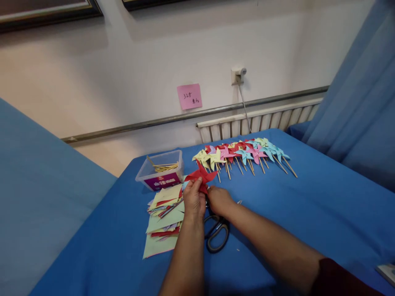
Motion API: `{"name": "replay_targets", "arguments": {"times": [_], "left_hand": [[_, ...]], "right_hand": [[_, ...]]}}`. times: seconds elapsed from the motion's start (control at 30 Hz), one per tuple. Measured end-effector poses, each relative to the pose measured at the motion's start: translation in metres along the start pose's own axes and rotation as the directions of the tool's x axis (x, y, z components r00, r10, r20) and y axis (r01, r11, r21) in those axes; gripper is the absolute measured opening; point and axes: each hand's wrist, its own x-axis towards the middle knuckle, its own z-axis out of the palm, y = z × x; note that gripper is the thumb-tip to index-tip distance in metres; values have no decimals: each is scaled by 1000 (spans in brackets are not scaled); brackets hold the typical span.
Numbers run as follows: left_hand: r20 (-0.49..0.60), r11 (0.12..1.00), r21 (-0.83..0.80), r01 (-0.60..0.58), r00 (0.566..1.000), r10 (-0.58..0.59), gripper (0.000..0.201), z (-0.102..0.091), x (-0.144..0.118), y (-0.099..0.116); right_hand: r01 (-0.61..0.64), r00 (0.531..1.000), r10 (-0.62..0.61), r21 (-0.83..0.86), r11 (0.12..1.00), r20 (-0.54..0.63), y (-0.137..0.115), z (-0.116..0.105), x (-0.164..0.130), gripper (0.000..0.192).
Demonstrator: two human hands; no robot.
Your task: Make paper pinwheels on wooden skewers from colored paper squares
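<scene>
Nearest you, low in the frame, your two forearms run up from the bottom edge toward the centre, the right one ending in a dark red sleeve [339,279] at the lower right. Between your wrists, just below centre, a pair of scissors [217,234] with dark handles lies on the blue table cover [293,213].

Left of the scissors, a loose pile of paper squares [163,222], mostly pale yellow-green with red and lilac edges showing, sits touching your left forearm.

At the centre of the frame your left hand [194,199] has its fingers curled and pinched on the lower edge of a red paper pinwheel [201,176]. Your right hand [219,200] sits just beside it with fingers bent inward toward the same pinwheel; you cannot tell whether it actually grips the paper. The pinwheel stands just above both hands.

Up and left of it, a clear plastic tub [161,170] with a purple label holds thin wooden sticks [165,167].

Farther back, right of centre, a row of finished pinwheels [243,154] in yellow, red, pink and light blue lies overlapping, their sticks pointing toward you.

Beyond the table, a pink note [189,96] is stuck on the wall, with a radiator [256,122] to its lower right.
</scene>
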Motion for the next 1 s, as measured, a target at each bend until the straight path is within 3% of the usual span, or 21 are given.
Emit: {"name": "replay_targets", "arguments": {"times": [0.2, 0.37, 0.57, 1.0], "left_hand": [[-19, 1000, -10, -14, 1000, 14, 29, 0, 1, 0], [-43, 1000, 9, 2, 999, -1, 32, 3, -1, 0], [-35, 996, 72, 48, 998, -46, 33, 5, -3, -7], [-25, 992, 121, 42, 999, -40, 30, 7, -9, -10]], "right_hand": [[-30, 998, 39, 153, 988, -54, 15, 0, 1, 24], [-88, 995, 98, 241, 966, -28, 60, -2, -2, 22], [-92, 995, 97, 198, 976, -15, 102, -9, -14, 10], [-95, 995, 99, 135, 986, -21, 99, -15, -16, 14]]}}
